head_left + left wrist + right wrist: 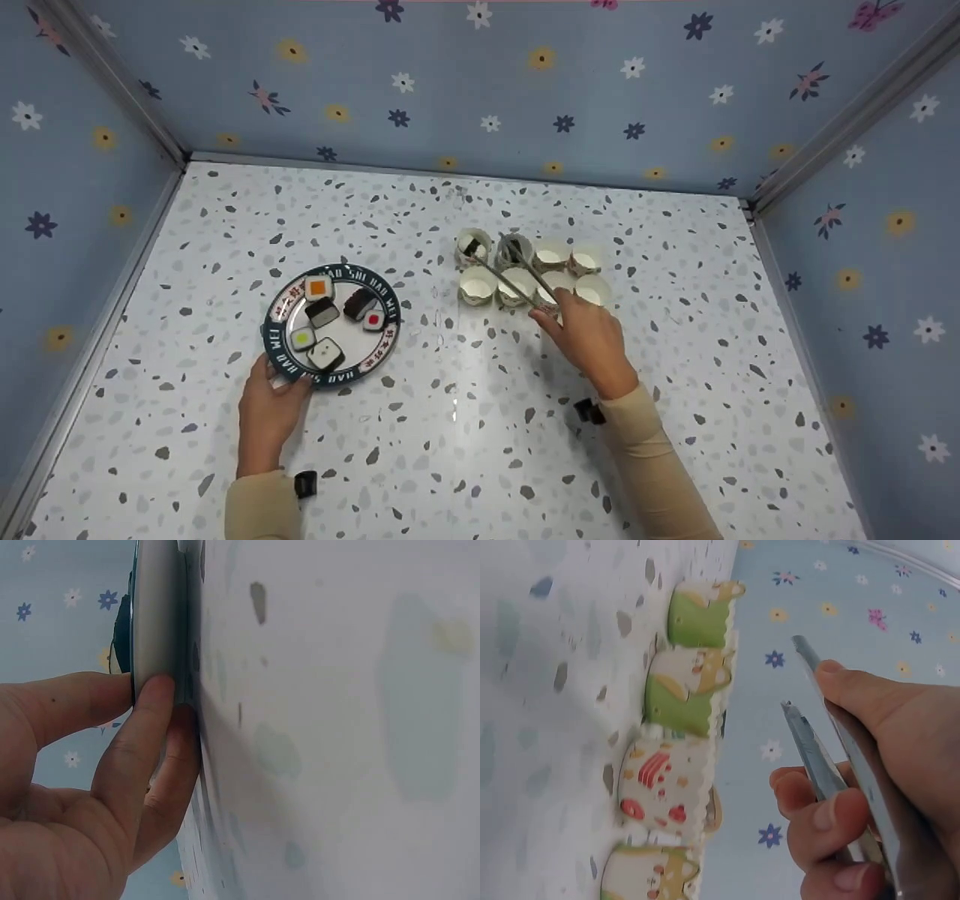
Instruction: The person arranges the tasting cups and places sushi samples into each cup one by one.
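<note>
My left hand (271, 409) pinches the near rim of a round plate (271, 330) with dark lettering. Several toy sushi pieces lie on it, among them an orange-centred piece (319, 287), a red-centred one (373, 320) and a white one (325, 354). With my right hand (592, 337) I hold metal tongs (847, 742), their two arms spread apart over the paper cups. A black-and-white sushi piece (472, 246) sits in the back left cup (463, 259). Inside the cup beside it, a dark piece (514, 252) shows between the tong arms.
The paper cups stand close together in two rows; the front left cup (477, 288) and the back right cup (584, 261) show pale insides. Flowered panels (480, 90) wall the speckled table (420, 450) at the back and both sides.
</note>
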A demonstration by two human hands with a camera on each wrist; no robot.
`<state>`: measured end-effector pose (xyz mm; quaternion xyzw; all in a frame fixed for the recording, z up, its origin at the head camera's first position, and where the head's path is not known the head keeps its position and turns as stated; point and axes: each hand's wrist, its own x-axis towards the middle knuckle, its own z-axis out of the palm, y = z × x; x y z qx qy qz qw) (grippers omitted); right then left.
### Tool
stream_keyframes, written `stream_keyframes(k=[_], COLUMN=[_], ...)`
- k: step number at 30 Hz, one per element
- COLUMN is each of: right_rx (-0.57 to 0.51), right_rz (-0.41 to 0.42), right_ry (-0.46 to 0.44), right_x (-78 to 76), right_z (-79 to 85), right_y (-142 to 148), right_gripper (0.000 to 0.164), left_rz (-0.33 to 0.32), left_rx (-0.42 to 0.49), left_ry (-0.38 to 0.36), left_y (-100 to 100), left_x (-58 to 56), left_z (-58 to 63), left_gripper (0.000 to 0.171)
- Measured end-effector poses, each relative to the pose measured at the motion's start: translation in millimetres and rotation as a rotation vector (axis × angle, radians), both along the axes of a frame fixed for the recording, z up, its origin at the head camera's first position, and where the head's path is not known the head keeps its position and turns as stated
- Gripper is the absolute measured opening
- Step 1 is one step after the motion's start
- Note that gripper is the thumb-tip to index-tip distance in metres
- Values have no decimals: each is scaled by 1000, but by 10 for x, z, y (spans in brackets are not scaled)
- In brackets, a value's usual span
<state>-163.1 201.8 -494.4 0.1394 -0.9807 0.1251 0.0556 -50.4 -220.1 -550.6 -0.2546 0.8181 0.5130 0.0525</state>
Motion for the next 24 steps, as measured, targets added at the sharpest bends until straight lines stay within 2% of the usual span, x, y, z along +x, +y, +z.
stream_keyframes(k=[5,13,20,24], right_rx=[11,37,54,76], right_rz=[85,177,259,308], right_ry=[32,10,38,0], right_x=[80,199,260,289], right_z=[-24,-89,-168,-194], right_y=[-161,-430,-656,-777], right_gripper=[51,49,44,44], left_rz=[1,-3,-4,-3], left_rx=[-5,-28,-36,-37], left_ry=[-4,-16,-11,-13], left_y=[0,-8,-7,-6], left_x=[-4,-6,-6,-6], left_z=[-5,-14,-13,-14], left_gripper=[80,81,80,81])
